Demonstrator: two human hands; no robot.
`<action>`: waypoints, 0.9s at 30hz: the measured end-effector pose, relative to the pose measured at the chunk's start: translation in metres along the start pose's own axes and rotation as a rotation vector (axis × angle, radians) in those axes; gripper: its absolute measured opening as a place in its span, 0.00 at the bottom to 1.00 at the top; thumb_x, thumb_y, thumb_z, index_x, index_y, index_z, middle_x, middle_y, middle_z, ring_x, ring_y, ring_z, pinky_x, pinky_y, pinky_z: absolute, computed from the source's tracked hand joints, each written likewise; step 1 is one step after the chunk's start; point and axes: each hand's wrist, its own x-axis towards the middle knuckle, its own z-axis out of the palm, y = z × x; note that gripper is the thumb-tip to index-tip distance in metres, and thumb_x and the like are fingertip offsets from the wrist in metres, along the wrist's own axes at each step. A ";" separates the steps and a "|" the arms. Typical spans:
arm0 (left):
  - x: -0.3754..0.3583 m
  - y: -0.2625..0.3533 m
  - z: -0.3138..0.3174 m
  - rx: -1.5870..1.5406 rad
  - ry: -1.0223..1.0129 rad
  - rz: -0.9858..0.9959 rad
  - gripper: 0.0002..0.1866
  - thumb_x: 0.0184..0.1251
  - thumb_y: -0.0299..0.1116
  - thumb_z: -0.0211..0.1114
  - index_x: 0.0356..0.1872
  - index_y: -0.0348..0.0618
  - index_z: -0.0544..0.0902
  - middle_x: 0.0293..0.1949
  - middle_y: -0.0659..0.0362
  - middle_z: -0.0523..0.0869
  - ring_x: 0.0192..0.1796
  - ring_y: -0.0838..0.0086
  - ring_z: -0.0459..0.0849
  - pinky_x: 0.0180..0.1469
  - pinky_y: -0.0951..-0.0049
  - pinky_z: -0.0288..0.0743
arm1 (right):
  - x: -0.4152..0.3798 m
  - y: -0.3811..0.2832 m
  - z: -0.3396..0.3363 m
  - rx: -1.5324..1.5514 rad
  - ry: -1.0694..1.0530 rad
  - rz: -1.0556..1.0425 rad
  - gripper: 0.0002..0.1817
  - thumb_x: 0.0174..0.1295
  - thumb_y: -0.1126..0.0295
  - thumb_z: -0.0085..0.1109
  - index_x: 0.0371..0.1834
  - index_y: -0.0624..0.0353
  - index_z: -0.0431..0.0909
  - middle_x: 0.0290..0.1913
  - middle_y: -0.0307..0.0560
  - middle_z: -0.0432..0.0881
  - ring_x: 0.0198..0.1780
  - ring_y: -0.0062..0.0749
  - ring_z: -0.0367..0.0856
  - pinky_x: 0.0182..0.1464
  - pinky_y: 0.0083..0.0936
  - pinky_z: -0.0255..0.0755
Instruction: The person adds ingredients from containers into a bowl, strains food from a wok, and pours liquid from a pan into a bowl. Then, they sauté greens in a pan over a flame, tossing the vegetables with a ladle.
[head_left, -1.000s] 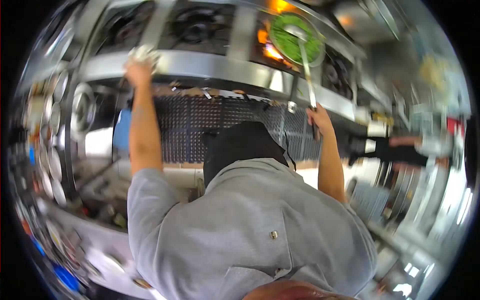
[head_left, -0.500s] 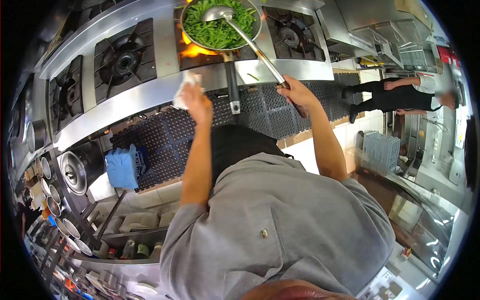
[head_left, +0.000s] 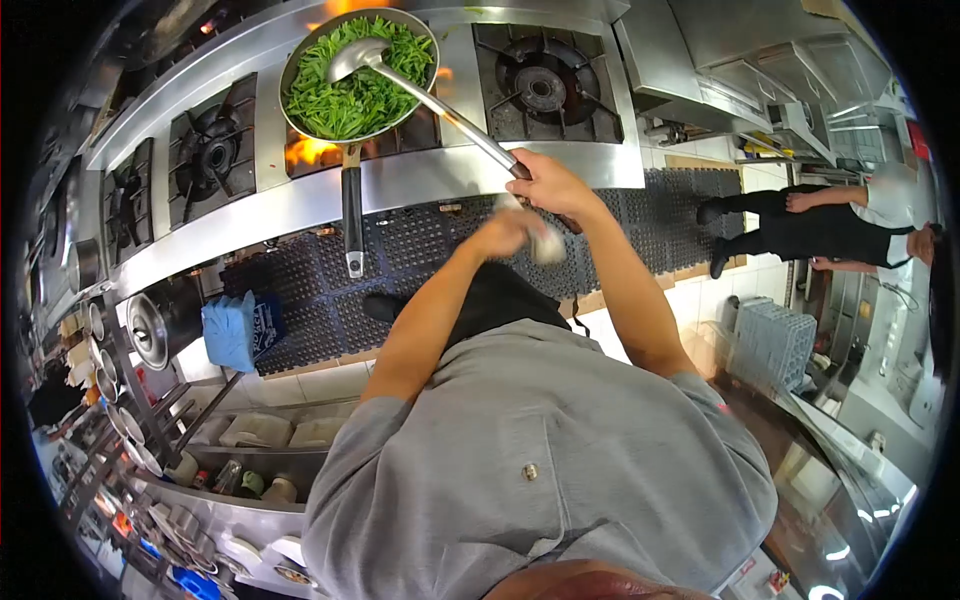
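Observation:
A frying pan (head_left: 436, 62) heaped with chopped green leaves (head_left: 340, 100) sits over a flaming burner, its black handle (head_left: 352, 215) pointing toward me. My right hand (head_left: 552, 187) is wrapped round the long handle of a metal ladle (head_left: 440, 107); the ladle's bowl rests on the leaves. Close below it, my left hand (head_left: 503, 233) is closed on a white cloth (head_left: 547, 246), blurred by motion. Part of the cloth shows up near the ladle's grip. Neither hand is on the pan handle.
A bare burner (head_left: 543, 90) lies right of the pan, with more burners to its left. A lidded pot (head_left: 147, 330) and a blue bundle (head_left: 228, 332) stand at the left. Another person (head_left: 840, 220) stands at the far right. Black mats (head_left: 420, 240) cover the floor.
My left hand has moved right with the cloth, from beside the pan handle to just under my right hand. My right hand keeps hold of the ladle. The view has shifted right.

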 end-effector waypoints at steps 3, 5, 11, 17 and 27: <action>0.009 0.054 -0.007 0.082 0.118 0.063 0.19 0.44 0.14 0.52 0.37 0.38 0.84 0.40 0.49 0.83 0.49 0.53 0.80 0.56 0.61 0.72 | 0.014 0.012 -0.009 -0.048 -0.001 -0.009 0.24 0.56 0.68 0.63 0.55 0.62 0.70 0.36 0.56 0.79 0.39 0.45 0.79 0.43 0.36 0.71; 0.018 0.060 -0.031 0.262 0.465 -0.095 0.16 0.43 0.15 0.56 0.37 0.33 0.81 0.39 0.44 0.80 0.46 0.50 0.79 0.53 0.59 0.72 | 0.013 0.008 -0.014 -0.007 0.004 0.001 0.21 0.56 0.67 0.63 0.51 0.64 0.72 0.36 0.58 0.81 0.40 0.49 0.80 0.44 0.36 0.71; -0.007 -0.016 -0.036 0.734 0.414 0.020 0.12 0.46 0.20 0.58 0.33 0.39 0.84 0.41 0.49 0.81 0.46 0.52 0.77 0.51 0.56 0.71 | 0.014 -0.007 -0.034 0.024 -0.034 0.040 0.17 0.56 0.67 0.61 0.46 0.64 0.73 0.34 0.59 0.81 0.37 0.49 0.81 0.41 0.38 0.71; -0.213 -0.013 -0.052 0.276 0.421 -0.539 0.12 0.51 0.26 0.64 0.39 0.44 0.88 0.36 0.50 0.87 0.41 0.60 0.85 0.47 0.65 0.77 | 0.018 0.005 0.005 -0.255 0.131 -0.035 0.17 0.56 0.66 0.58 0.46 0.60 0.70 0.35 0.63 0.82 0.42 0.60 0.81 0.41 0.45 0.72; -0.324 0.037 -0.331 0.833 1.288 -0.418 0.19 0.65 0.38 0.58 0.52 0.37 0.80 0.54 0.44 0.80 0.57 0.52 0.78 0.57 0.61 0.72 | -0.050 -0.013 0.081 -0.124 0.334 0.032 0.13 0.60 0.66 0.59 0.41 0.61 0.69 0.24 0.54 0.78 0.27 0.46 0.79 0.34 0.37 0.71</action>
